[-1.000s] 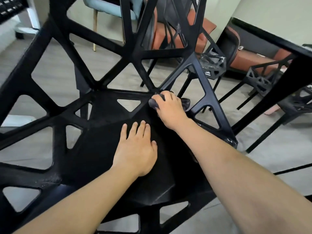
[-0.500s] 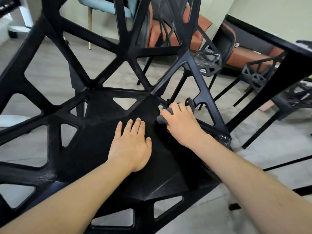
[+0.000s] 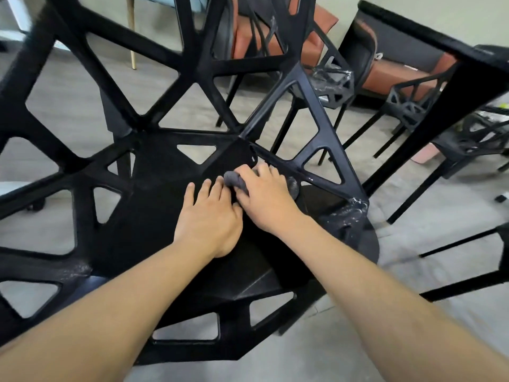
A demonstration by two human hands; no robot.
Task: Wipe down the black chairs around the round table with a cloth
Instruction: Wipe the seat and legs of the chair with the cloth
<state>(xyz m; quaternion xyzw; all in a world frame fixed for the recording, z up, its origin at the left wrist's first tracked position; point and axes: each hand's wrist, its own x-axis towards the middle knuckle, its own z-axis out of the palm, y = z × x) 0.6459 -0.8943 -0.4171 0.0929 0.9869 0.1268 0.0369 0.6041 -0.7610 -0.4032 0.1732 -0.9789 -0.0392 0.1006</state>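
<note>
A black chair [image 3: 154,216] with triangular cut-outs fills the view right below me, its seat in the middle. My left hand [image 3: 208,219] lies flat on the seat, fingers straight. Just to its right, my right hand [image 3: 264,197] grips a dark grey cloth [image 3: 234,180] against the seat near the chair's right side frame. Bits of the cloth stick out on both sides of the hand. The two hands touch.
The black table [image 3: 451,86] runs along the right with its edge at the top right. More black chairs [image 3: 407,106] stand under and beside it. Orange seats [image 3: 391,73] and a light blue chair [image 3: 198,4] stand at the back on a grey floor.
My right hand has dragged the cloth from the back corner of the seat toward me and leftward, ending against my left hand. My left hand stays flat on the seat.
</note>
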